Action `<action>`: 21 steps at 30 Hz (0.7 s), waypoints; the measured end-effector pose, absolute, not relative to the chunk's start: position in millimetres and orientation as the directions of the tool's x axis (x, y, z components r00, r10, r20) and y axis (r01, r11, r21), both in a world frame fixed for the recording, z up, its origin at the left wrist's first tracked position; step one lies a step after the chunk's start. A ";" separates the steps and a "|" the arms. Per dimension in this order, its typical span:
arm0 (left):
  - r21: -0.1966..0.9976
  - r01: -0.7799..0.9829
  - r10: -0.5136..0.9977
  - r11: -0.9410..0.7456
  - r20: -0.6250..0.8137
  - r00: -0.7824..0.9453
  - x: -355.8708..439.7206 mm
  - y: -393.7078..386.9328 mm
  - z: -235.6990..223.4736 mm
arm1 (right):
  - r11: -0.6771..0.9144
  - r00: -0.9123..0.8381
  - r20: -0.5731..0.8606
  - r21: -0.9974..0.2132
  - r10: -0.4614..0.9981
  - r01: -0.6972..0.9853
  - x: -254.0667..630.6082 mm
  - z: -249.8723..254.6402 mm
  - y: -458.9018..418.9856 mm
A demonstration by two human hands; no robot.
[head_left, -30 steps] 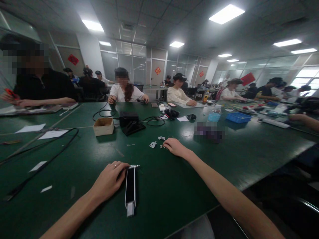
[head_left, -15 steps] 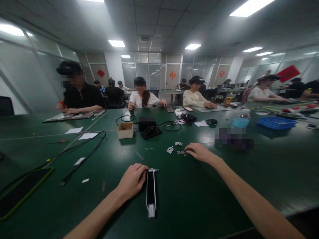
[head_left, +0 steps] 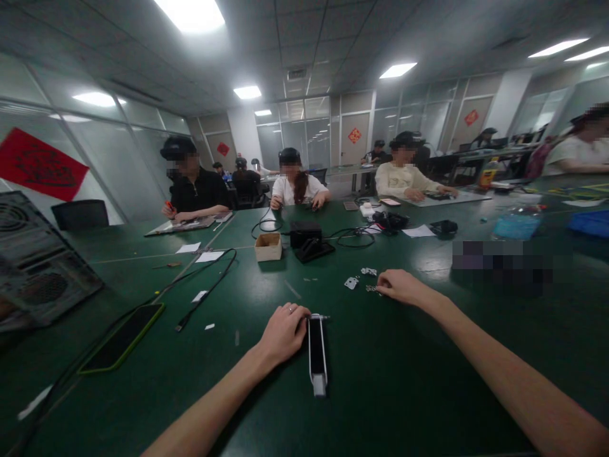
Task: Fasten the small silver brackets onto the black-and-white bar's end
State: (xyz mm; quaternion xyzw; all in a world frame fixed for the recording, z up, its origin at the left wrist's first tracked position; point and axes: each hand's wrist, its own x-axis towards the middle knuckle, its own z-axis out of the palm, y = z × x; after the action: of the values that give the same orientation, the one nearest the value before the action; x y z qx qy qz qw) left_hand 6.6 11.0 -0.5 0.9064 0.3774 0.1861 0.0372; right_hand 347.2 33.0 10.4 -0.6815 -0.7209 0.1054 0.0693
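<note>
My left hand (head_left: 286,331) rests on the green table with its fingers closed at the far end of a long, narrow silver frame (head_left: 318,383) with a dark middle. A thin pin sticks out to the right at that far end. My right hand (head_left: 404,287) reaches farther forward. Its fingertips are bent down together over a small pile of tiny metal parts (head_left: 371,288) and hide some of them; what lies between them is too small to make out. Just beyond are a flat metal plate with holes (head_left: 351,283) and another small metal piece (head_left: 368,271).
A small cardboard box (head_left: 268,247) and a black device (head_left: 305,235) with cables stand ahead. To the left lie a phone (head_left: 121,339) with a green edge, a black cable (head_left: 207,295) and a computer case (head_left: 45,260). A bottle (head_left: 516,225) stands right. Several people sit opposite.
The view has swung left, so everything appears farther right and the computer case has come into sight. My right fingertips now cover more of the tiny parts. My left hand stays at the frame.
</note>
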 end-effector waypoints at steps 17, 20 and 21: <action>0.287 0.690 0.747 -0.665 0.281 0.603 5.0 4.3 4.1 | -0.054 0.046 -0.038 -0.225 0.998 0.973 326.3 20.7 27.3; 0.296 0.678 0.739 -0.673 0.302 0.602 4.3 3.8 2.8 | -0.046 0.044 -0.011 -0.189 0.999 0.981 320.8 24.4 27.2; 0.297 0.676 0.738 -0.675 0.307 0.602 4.2 3.8 2.3 | -0.047 0.047 -0.001 -0.174 0.999 0.984 319.1 24.7 27.4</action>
State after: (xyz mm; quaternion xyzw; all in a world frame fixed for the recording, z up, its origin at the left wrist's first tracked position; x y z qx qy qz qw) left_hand 4.2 3.8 2.3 0.8917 0.3962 0.2054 0.0753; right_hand 319.1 27.4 24.7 -0.7208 -0.6876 0.0607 0.0630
